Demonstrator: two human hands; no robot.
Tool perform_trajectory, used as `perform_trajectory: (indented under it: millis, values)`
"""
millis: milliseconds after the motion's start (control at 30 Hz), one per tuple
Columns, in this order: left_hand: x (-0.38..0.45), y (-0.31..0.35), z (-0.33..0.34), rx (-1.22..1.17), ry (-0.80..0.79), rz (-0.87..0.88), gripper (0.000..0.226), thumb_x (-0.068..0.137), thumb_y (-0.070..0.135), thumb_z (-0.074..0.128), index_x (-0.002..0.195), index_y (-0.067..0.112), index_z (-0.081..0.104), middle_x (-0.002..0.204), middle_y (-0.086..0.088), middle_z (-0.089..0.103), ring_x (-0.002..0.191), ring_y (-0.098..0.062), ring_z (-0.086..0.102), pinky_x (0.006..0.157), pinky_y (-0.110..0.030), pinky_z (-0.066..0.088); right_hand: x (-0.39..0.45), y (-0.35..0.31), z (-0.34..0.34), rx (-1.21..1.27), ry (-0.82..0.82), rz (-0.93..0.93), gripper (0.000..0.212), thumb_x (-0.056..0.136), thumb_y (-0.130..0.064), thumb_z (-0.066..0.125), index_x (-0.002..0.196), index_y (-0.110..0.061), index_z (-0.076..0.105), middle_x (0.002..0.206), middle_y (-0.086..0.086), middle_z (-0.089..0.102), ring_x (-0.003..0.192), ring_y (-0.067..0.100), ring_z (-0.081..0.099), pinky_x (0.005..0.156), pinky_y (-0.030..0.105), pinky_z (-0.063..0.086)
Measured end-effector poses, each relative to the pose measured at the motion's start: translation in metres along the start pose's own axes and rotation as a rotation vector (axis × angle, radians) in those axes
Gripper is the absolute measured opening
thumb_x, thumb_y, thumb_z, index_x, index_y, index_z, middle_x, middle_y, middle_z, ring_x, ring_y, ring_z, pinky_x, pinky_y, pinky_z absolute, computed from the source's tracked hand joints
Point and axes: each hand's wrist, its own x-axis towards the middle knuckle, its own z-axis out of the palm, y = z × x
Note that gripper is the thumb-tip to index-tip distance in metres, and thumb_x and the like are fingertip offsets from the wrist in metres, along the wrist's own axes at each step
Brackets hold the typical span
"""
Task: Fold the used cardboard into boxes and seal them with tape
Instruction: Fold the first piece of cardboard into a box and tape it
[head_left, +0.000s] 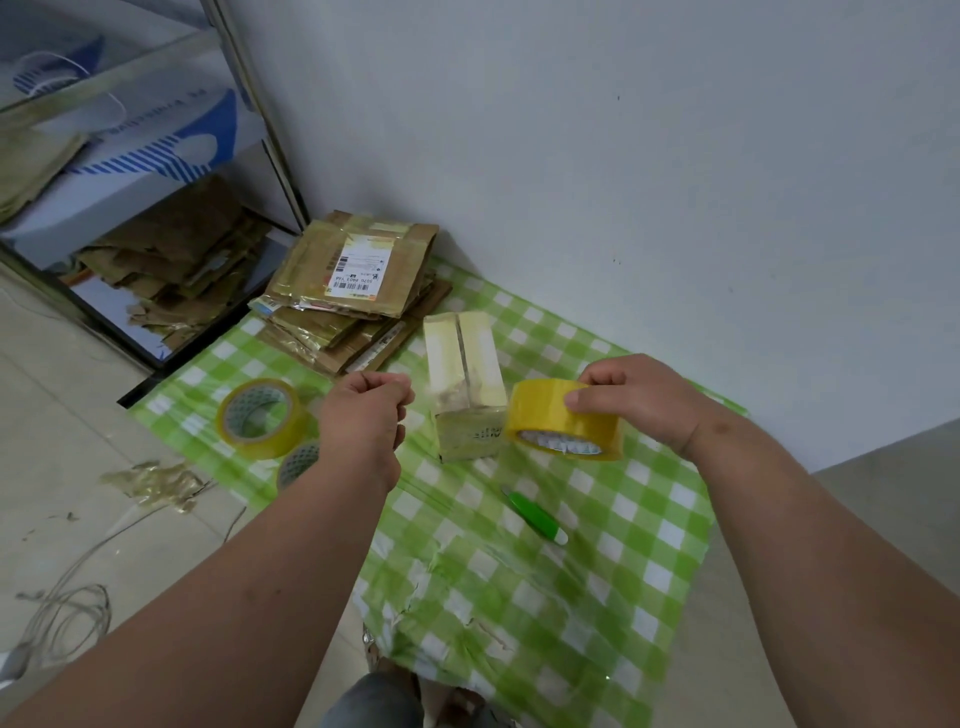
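Observation:
A small folded cardboard box stands on the green checked cloth, its top flaps meeting in a seam. Just right of it, my right hand grips a yellow tape roll held above the cloth. My left hand hovers left of the box with fingers curled, pinching the pulled-out end of a clear tape strip that stretches across the box toward the roll. A stack of flattened used cardboard lies behind, near the wall.
Two more tape rolls lie on the cloth's left edge. A green-handled cutter rests in front of the box. Scrap tape and wire litter the floor at left. A metal shelf holds more cardboard.

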Motion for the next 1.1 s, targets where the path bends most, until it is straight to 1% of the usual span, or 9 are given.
perform_trajectory:
  millis: [133, 300, 433, 533, 633, 800, 867, 967, 1100]
  values:
    - [0.002, -0.009, 0.006, 0.003, 0.060, -0.015, 0.018, 0.091, 0.010, 0.066, 0.077, 0.018, 0.058, 0.076, -0.002, 0.063, 0.063, -0.012, 0.046, 0.050, -0.025, 0.034, 0.016, 0.006, -0.005, -0.030, 0.054, 0.008, 0.045, 0.086, -0.039, 0.072, 0.060, -0.015, 0.044, 0.060, -0.003, 0.035, 0.059, 0.014, 0.037, 0.056, 0.029, 0.027]
    - [0.005, -0.020, 0.011, 0.026, 0.141, -0.031, 0.019, 0.090, 0.010, 0.067, 0.074, 0.018, 0.060, 0.076, -0.002, 0.065, 0.063, -0.014, 0.050, 0.053, -0.026, 0.038, 0.038, 0.005, 0.000, -0.192, 0.037, 0.016, 0.043, 0.087, -0.046, 0.067, 0.070, -0.007, 0.059, 0.069, 0.001, 0.048, 0.066, 0.017, 0.048, 0.062, 0.032, 0.035]
    - [0.010, -0.024, 0.012, 0.036, 0.174, -0.034, 0.017, 0.088, 0.011, 0.070, 0.075, 0.016, 0.062, 0.077, -0.002, 0.068, 0.068, -0.013, 0.055, 0.063, -0.029, 0.042, 0.053, 0.007, 0.005, -0.317, 0.018, 0.020, 0.036, 0.089, -0.050, 0.062, 0.070, -0.021, 0.059, 0.072, -0.003, 0.053, 0.078, 0.020, 0.054, 0.070, 0.035, 0.041]
    - [0.011, -0.028, 0.013, 0.029, 0.192, -0.040, 0.017, 0.088, 0.011, 0.070, 0.074, 0.016, 0.062, 0.077, -0.002, 0.068, 0.067, -0.011, 0.056, 0.064, -0.028, 0.042, 0.062, 0.006, 0.005, -0.389, 0.018, 0.007, 0.039, 0.090, -0.052, 0.059, 0.083, -0.014, 0.068, 0.078, -0.001, 0.059, 0.086, 0.022, 0.058, 0.082, 0.041, 0.045]
    - [0.011, -0.034, 0.014, 0.034, 0.218, -0.049, 0.017, 0.088, 0.012, 0.071, 0.073, 0.016, 0.062, 0.080, -0.002, 0.070, 0.067, -0.010, 0.057, 0.062, -0.026, 0.042, 0.071, 0.001, 0.003, -0.487, 0.008, -0.004, 0.039, 0.089, -0.054, 0.057, 0.090, -0.017, 0.070, 0.085, -0.001, 0.062, 0.093, 0.022, 0.058, 0.091, 0.043, 0.044]
    - [0.011, -0.043, 0.014, 0.049, 0.218, -0.070, 0.018, 0.089, 0.014, 0.071, 0.073, 0.015, 0.063, 0.082, -0.002, 0.070, 0.069, -0.011, 0.057, 0.060, -0.026, 0.041, 0.080, -0.001, 0.004, -0.629, -0.038, -0.009, 0.046, 0.090, -0.059, 0.051, 0.118, -0.026, 0.066, 0.121, 0.000, 0.063, 0.116, 0.023, 0.054, 0.101, 0.042, 0.038]
    - [0.014, -0.045, 0.014, 0.069, 0.214, -0.084, 0.018, 0.089, 0.015, 0.071, 0.073, 0.016, 0.062, 0.082, -0.001, 0.070, 0.069, -0.012, 0.057, 0.059, -0.026, 0.041, 0.082, 0.002, 0.007, -0.626, -0.060, 0.009, 0.047, 0.091, -0.059, 0.051, 0.121, -0.027, 0.064, 0.125, 0.001, 0.062, 0.119, 0.024, 0.052, 0.103, 0.042, 0.036]
    - [0.021, -0.049, 0.014, 0.136, 0.183, -0.118, 0.016, 0.088, 0.018, 0.072, 0.075, 0.015, 0.064, 0.083, -0.002, 0.069, 0.070, -0.015, 0.056, 0.056, -0.026, 0.039, 0.083, 0.007, 0.014, -0.605, -0.087, 0.044, 0.048, 0.091, -0.060, 0.051, 0.121, -0.024, 0.064, 0.124, 0.002, 0.062, 0.119, 0.024, 0.053, 0.101, 0.042, 0.037]
    - [0.029, -0.055, 0.014, 0.278, 0.096, -0.125, 0.016, 0.088, 0.023, 0.072, 0.086, 0.008, 0.067, 0.083, -0.005, 0.067, 0.074, -0.020, 0.056, 0.058, -0.027, 0.040, 0.082, 0.009, 0.021, -0.560, -0.107, 0.066, 0.035, 0.091, -0.056, 0.052, 0.102, -0.024, 0.064, 0.093, -0.006, 0.056, 0.109, 0.023, 0.055, 0.097, 0.041, 0.036]
